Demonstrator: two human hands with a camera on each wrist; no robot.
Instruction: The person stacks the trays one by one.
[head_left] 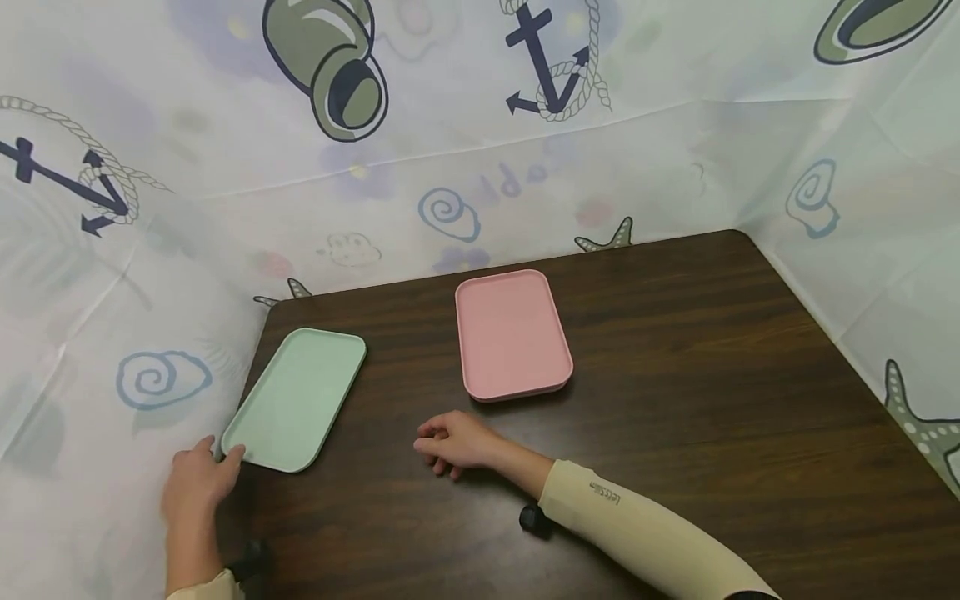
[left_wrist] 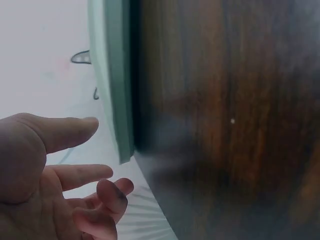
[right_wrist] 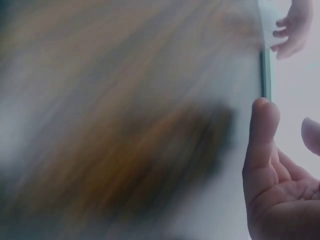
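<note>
A mint green tray (head_left: 300,400) lies at a slant near the table's left edge. At its near left corner is my left hand (head_left: 198,483), thumb and fingers spread apart. In the left wrist view, a gap shows between this hand (left_wrist: 55,175) and the tray's rim (left_wrist: 114,75). My right hand (head_left: 459,442) hovers over or rests on the table between the two trays, fingers loosely bent and holding nothing; which of the two I cannot tell. Just beyond it lies a pink tray (head_left: 513,333), its near side thick, perhaps a stack.
The dark wood table (head_left: 712,358) has rounded corners. Printed white cloth (head_left: 465,158) with anchors and shells hangs behind it and along both sides, close to the left edge. A dark device (head_left: 535,521) sits under the right wrist.
</note>
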